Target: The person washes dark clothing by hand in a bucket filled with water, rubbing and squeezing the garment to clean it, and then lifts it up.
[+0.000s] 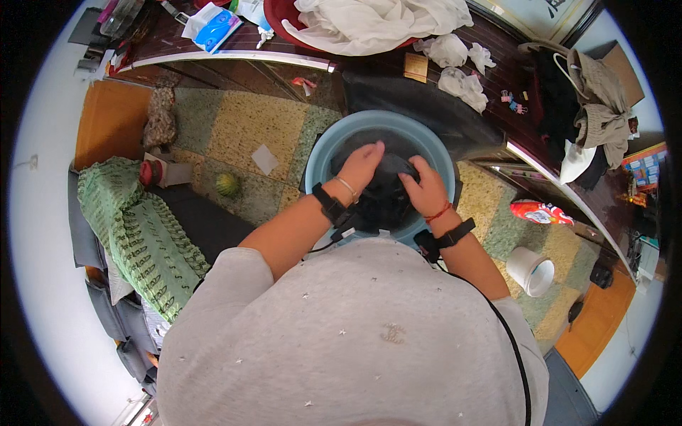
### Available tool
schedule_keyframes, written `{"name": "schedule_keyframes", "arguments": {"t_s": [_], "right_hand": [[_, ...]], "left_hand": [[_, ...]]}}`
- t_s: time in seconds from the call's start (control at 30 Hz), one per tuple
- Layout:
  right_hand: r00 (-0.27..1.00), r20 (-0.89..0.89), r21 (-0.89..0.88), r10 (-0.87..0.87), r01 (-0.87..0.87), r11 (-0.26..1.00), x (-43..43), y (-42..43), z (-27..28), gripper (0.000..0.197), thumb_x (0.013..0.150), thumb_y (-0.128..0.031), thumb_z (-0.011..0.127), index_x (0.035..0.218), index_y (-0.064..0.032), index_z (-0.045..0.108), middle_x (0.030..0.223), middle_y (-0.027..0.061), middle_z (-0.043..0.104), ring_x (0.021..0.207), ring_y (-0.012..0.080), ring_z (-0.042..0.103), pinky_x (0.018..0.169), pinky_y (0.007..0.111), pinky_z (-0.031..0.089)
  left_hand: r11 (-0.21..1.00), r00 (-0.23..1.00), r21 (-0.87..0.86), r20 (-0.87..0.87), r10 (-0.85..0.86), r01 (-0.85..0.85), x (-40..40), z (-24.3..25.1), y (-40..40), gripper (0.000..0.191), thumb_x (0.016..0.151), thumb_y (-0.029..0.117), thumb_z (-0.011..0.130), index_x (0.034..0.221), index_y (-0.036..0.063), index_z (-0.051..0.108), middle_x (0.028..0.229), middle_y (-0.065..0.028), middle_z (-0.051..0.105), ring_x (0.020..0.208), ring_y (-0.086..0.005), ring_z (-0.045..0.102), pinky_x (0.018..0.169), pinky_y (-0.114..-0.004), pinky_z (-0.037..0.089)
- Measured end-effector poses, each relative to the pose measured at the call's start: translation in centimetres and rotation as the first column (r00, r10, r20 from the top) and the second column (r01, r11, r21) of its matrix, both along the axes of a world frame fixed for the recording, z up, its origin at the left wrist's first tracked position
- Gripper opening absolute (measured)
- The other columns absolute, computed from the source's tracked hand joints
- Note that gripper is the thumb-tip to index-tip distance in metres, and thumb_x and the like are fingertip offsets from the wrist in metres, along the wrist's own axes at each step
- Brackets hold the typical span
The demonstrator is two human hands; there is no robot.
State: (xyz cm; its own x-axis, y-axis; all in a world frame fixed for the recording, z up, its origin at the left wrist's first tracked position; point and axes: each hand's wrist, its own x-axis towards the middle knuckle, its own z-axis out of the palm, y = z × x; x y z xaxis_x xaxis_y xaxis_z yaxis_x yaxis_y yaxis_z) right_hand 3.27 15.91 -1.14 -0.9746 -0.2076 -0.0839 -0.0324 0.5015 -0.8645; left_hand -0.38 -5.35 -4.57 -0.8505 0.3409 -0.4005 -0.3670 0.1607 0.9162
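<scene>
A round blue plastic basin (pixel 445 154) stands close in front of me, with dark water and black cloth (pixel 386 199) in it. Over the left part of the basin is my left hand (pixel 363 166), its fingers bent towards the cloth. Opposite it, my right hand (pixel 426 189) touches a raised fold of the black cloth with thumb and fingers. Whether either hand grips the cloth is hard to tell, since dark fabric and water blend together. Both wrists wear black straps with small devices.
Beyond the basin, a dark wooden table (pixel 373 64) bears a red basin (pixel 274 16) of white cloth (pixel 373 26), tissues and clips. A white bucket (pixel 530 271) lies tilted at right. A small watermelon (pixel 228 184) and paper (pixel 265 160) are on the floor at left, near a sofa with a green cover (pixel 138 229).
</scene>
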Motion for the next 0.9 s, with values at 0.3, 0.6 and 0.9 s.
{"name": "schedule_keyframes", "arguments": {"t_s": [0.3, 0.6, 0.9], "right_hand": [[0.951, -0.174, 0.025, -0.254, 0.262, 0.965, -3.0, -4.6, 1.5, 0.041, 0.101, -0.031, 0.054, 0.077, -0.0003, 0.066, 0.073, 0.0253, 0.062, 0.069, 0.0444, 0.061, 0.059, 0.049, 0.046], [0.986, -0.142, 0.066, -0.088, 0.098, 0.993, 0.6, -7.8, 0.3, 0.031, 0.100, -0.027, 0.057, 0.082, -0.0023, 0.054, 0.073, 0.0243, 0.059, 0.070, 0.0483, 0.057, 0.061, 0.051, 0.045], [0.991, 0.099, 0.416, -0.092, 0.043, 0.908, 5.1, -2.4, -7.0, 0.079, 0.085, -0.042, 0.073, 0.147, -0.0054, 0.040, 0.151, 0.0263, 0.038, 0.137, 0.0498, 0.036, 0.111, 0.058, 0.035]], "left_hand": [[0.854, 0.841, 0.230, 0.414, 0.349, -0.468, -0.6, 3.4, 4.8, 0.049, 0.104, 0.048, 0.050, 0.088, 0.0035, 0.063, 0.076, -0.0037, 0.056, 0.072, -0.0169, 0.052, 0.070, -0.036, 0.045], [0.947, 0.845, 0.077, 0.479, 0.238, -0.311, -0.5, 1.1, 1.5, 0.047, 0.104, 0.047, 0.052, 0.089, 0.0038, 0.063, 0.083, -0.0038, 0.058, 0.077, -0.0165, 0.055, 0.073, -0.036, 0.047], [0.728, 0.778, -0.540, -0.196, -0.596, 0.422, 0.7, -1.0, -4.1, 0.045, 0.092, 0.026, 0.071, 0.129, 0.0059, 0.057, 0.117, -0.0212, 0.063, 0.110, -0.0391, 0.061, 0.094, -0.049, 0.049]]}}
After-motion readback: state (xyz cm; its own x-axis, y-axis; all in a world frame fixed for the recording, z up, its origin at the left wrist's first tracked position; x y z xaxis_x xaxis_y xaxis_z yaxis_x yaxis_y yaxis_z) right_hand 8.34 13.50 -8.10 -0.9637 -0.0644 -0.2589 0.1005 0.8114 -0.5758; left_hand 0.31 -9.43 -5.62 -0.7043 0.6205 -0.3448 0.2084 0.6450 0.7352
